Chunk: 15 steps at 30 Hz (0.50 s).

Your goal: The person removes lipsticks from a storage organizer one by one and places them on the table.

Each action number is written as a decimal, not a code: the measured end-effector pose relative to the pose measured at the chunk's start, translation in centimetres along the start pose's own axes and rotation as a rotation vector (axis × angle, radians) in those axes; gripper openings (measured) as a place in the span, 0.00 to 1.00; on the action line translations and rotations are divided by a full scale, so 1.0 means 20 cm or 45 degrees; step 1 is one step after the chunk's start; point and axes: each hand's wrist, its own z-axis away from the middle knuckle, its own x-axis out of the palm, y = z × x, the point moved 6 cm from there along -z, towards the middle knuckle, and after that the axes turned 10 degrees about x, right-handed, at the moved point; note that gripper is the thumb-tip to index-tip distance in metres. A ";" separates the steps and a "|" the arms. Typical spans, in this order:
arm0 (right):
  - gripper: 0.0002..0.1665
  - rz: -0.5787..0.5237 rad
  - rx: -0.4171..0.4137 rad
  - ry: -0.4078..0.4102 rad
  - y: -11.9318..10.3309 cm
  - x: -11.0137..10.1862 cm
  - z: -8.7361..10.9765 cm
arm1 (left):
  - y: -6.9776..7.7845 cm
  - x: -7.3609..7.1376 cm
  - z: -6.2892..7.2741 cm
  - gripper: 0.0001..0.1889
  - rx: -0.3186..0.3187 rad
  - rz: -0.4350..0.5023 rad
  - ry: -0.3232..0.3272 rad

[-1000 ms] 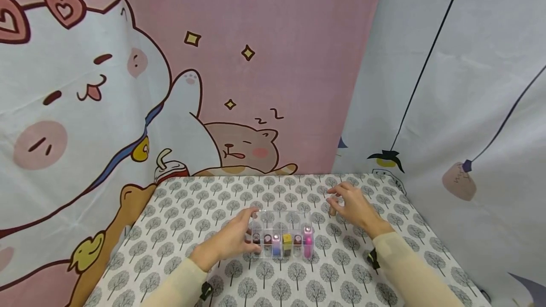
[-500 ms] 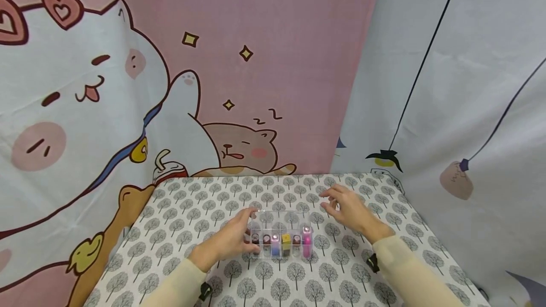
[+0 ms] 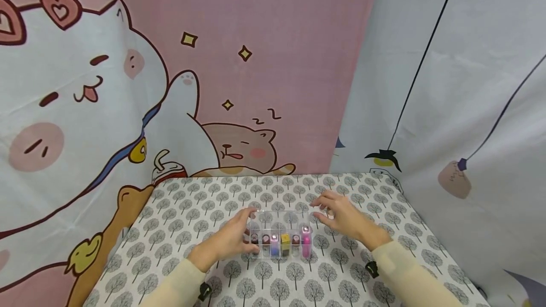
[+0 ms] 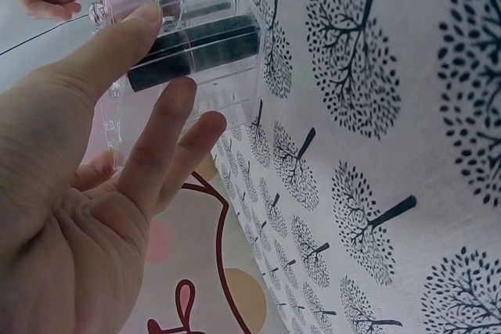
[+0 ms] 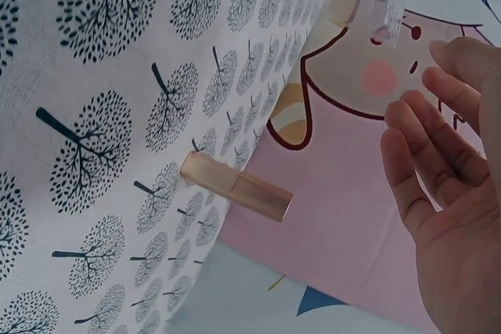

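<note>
Clear plastic forms the organiser on the desk, gripped at one end by the left hand between thumb and index finger. The right hand holds nothing, its fingers loosely curved near the other end; a careless sweep could topple the upright gold tube, or a knock skew the organiser.

A tree-print, cloth-covered table holds a clear box mid-surface; towards its two o'clock, a gold tube stands upright.
</note>
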 end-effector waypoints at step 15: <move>0.16 0.073 -0.060 -0.137 -0.13 0.04 0.03 | -0.03 0.00 0.00 0.64 -0.012 0.027 -0.001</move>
